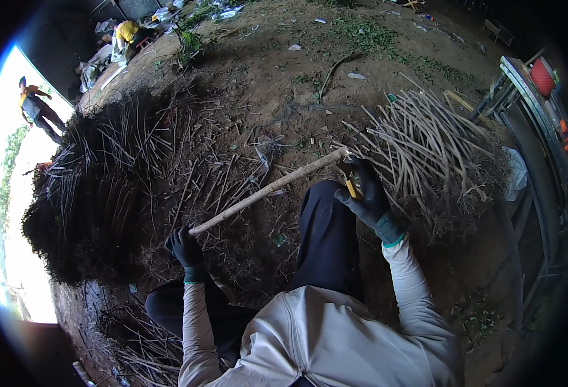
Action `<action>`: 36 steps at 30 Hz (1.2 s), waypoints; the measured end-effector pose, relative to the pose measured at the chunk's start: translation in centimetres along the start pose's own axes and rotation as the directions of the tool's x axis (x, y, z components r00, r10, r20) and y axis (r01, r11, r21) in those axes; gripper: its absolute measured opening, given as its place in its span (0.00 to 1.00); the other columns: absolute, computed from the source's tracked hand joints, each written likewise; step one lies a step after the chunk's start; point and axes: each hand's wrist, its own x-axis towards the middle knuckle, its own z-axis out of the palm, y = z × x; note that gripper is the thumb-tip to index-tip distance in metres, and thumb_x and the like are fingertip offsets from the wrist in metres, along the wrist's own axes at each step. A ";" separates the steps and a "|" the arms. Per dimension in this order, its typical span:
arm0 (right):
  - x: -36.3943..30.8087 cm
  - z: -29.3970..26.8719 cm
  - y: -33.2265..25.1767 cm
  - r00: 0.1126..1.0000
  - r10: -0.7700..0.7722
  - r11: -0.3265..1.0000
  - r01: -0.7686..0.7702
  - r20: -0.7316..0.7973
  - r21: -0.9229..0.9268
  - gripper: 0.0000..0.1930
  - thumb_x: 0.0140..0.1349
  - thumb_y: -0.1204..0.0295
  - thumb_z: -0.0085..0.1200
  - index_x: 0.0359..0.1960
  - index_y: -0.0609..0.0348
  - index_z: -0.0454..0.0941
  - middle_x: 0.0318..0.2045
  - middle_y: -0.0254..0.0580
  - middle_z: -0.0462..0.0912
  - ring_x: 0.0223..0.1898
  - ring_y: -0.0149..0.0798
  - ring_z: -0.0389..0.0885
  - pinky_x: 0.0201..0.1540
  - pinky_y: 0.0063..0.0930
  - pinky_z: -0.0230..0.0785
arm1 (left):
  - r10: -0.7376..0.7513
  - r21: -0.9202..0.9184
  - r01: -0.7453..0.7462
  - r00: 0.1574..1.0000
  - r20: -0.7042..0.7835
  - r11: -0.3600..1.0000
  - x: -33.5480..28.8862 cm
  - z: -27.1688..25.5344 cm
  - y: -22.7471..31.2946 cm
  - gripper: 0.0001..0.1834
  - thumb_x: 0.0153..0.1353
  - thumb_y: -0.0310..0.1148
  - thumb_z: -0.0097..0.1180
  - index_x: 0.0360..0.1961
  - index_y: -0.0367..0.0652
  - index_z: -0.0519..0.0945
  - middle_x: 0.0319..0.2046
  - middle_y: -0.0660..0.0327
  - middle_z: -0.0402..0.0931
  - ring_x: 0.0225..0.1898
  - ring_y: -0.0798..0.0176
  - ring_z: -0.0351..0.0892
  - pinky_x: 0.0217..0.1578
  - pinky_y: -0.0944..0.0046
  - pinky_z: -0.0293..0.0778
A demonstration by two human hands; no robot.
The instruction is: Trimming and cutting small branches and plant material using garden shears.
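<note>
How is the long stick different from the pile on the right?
The stick is one piece; the pile has many. The stick is in the left grip; the pile lies on the ground. The stick looks mostly bare; the pile has tangly ends. Both look brownish and woody.

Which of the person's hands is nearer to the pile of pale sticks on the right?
The right hand: it is just left of the pile of pale sticks. The left hand is farther left, gripping a long stick.
</note>
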 end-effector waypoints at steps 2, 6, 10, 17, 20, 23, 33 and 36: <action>-0.2 0.9 0.7 1.000 0.005 1.000 -0.005 -0.020 -0.001 0.38 0.51 0.57 0.63 0.59 0.62 0.60 0.53 0.52 0.68 0.56 0.49 0.67 0.57 0.37 0.59 | 0.022 -0.011 -0.023 0.999 -0.026 1.000 0.4 -0.8 -0.3 0.12 0.50 0.28 0.51 0.38 0.46 0.73 0.31 0.59 0.72 0.37 0.52 0.70 0.42 0.55 0.61; -0.9 1.5 1.6 0.999 0.030 0.998 -0.031 0.013 0.054 0.38 0.50 0.58 0.64 0.59 0.62 0.60 0.51 0.51 0.69 0.54 0.48 0.69 0.56 0.38 0.61 | 0.055 0.048 -0.057 0.998 0.029 0.997 1.1 -2.2 -1.1 0.12 0.49 0.28 0.52 0.38 0.47 0.73 0.32 0.59 0.73 0.37 0.51 0.70 0.42 0.55 0.61; -1.6 1.8 1.9 0.994 0.036 0.992 -0.048 0.105 0.117 0.39 0.49 0.53 0.63 0.57 0.63 0.60 0.51 0.51 0.68 0.53 0.48 0.68 0.56 0.37 0.61 | 0.191 0.060 -0.195 0.980 0.057 0.979 2.3 -4.8 -2.7 0.15 0.48 0.29 0.55 0.40 0.46 0.72 0.33 0.58 0.73 0.37 0.52 0.72 0.41 0.54 0.64; -1.9 6.4 0.5 0.991 0.041 0.983 -0.062 0.125 0.170 0.34 0.49 0.55 0.64 0.53 0.62 0.66 0.44 0.50 0.70 0.45 0.49 0.72 0.46 0.37 0.65 | 0.103 0.208 -0.154 0.966 0.239 0.966 2.1 -13.2 -3.9 0.21 0.47 0.29 0.54 0.46 0.46 0.74 0.35 0.59 0.75 0.36 0.53 0.73 0.41 0.56 0.66; -1.7 8.6 -1.2 0.993 -0.021 0.994 0.009 0.116 0.105 0.33 0.49 0.56 0.64 0.53 0.62 0.67 0.39 0.46 0.72 0.41 0.47 0.73 0.43 0.36 0.66 | 0.084 -0.069 -0.062 0.919 0.384 0.996 0.7 -15.5 -2.6 0.26 0.51 0.31 0.57 0.55 0.48 0.73 0.34 0.57 0.79 0.29 0.53 0.75 0.31 0.58 0.69; -2.9 10.5 -4.2 0.928 0.108 0.959 -0.191 0.355 0.207 0.35 0.48 0.61 0.66 0.56 0.64 0.64 0.44 0.50 0.74 0.45 0.48 0.74 0.46 0.39 0.67 | 0.088 -0.248 0.022 0.902 0.423 0.968 -0.7 -16.5 -0.8 0.23 0.53 0.29 0.58 0.52 0.47 0.74 0.31 0.56 0.78 0.25 0.56 0.76 0.30 0.62 0.71; -5.9 19.6 -15.4 0.829 -0.198 0.956 0.047 0.522 0.288 0.35 0.49 0.59 0.65 0.56 0.60 0.63 0.42 0.53 0.71 0.43 0.52 0.72 0.46 0.40 0.66 | 0.042 -0.490 0.843 0.511 0.859 -0.223 -1.7 -20.9 2.0 0.31 0.66 0.39 0.48 0.65 0.42 0.54 0.26 0.68 0.65 0.21 0.76 0.59 0.21 0.77 0.58; -5.9 20.3 -17.8 0.871 -0.178 0.960 0.053 0.458 0.274 0.34 0.49 0.60 0.64 0.56 0.59 0.63 0.41 0.52 0.71 0.42 0.51 0.72 0.45 0.40 0.66 | 0.040 -0.456 0.819 0.499 0.866 -0.350 -1.1 -21.2 2.7 0.33 0.65 0.38 0.48 0.67 0.45 0.50 0.26 0.65 0.64 0.20 0.75 0.58 0.19 0.76 0.57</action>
